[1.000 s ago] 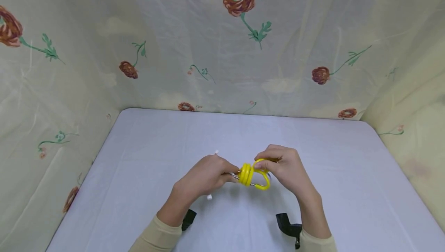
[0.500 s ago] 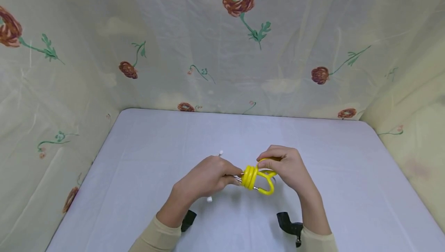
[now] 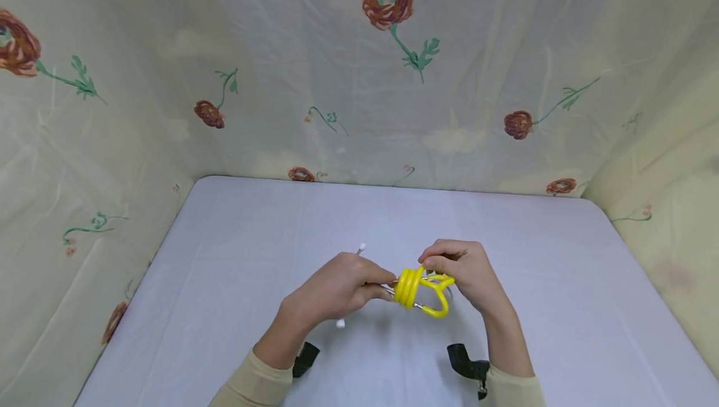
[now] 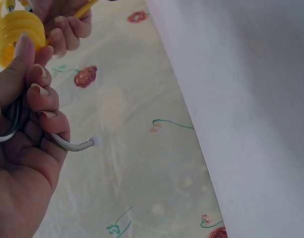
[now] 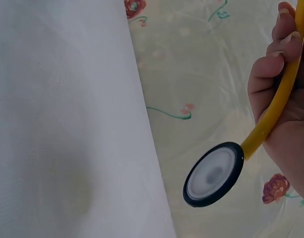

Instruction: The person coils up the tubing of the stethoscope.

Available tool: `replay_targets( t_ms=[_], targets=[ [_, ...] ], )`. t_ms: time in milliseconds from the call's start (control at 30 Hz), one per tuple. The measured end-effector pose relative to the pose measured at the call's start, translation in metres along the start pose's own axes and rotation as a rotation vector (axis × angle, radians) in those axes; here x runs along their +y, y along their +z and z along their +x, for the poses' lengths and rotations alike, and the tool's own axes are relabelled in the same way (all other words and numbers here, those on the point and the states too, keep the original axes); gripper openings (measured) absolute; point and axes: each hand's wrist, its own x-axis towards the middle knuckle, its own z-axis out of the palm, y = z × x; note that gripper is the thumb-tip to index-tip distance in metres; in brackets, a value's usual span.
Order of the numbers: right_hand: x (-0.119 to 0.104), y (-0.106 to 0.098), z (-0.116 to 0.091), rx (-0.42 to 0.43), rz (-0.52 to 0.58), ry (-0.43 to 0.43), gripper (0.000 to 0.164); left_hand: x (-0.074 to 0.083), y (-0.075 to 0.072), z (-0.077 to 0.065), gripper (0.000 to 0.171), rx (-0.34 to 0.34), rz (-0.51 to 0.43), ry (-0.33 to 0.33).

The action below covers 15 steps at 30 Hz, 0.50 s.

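A yellow stethoscope is held up between both hands over the table, its tubing wound in several turns round the metal ear tubes. My left hand grips the ear tubes, and white eartips stick out on either side of it. The left wrist view shows that thumb against the coil and a bent metal ear tube emerging below the fingers. With curled fingers, my right hand holds the free end of the tubing. The round dark-rimmed chestpiece hangs from that end in the right wrist view.
The table has a white cover. Patterned floral cloth rises behind it and along both sides. A black wrist mount shows by the right sleeve, and another black piece by the left sleeve.
Both hands and the coiled tubing have shifted slightly to the right and a little downward. The tubing end at the right hand is drawn closer against the coil. Both grips persist.
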Motion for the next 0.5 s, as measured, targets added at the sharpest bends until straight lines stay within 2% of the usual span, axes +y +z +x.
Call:
replay_targets(
  t_ms=[167, 267, 500],
  targets=[
    [0.000, 0.002, 0.001, -0.022, 0.031, 0.047, 0.020, 0.000, -0.001, -0.001, 0.026, 0.045, -0.040, -0.013],
    [0.000, 0.003, 0.002, -0.018, 0.039, 0.079, 0.018, 0.001, -0.002, -0.002, 0.025, 0.083, -0.068, -0.029],
    [0.000, 0.012, 0.005, -0.041, 0.019, 0.100, 0.020, 0.002, -0.007, -0.004, 0.023, 0.224, -0.069, -0.098]
  ],
)
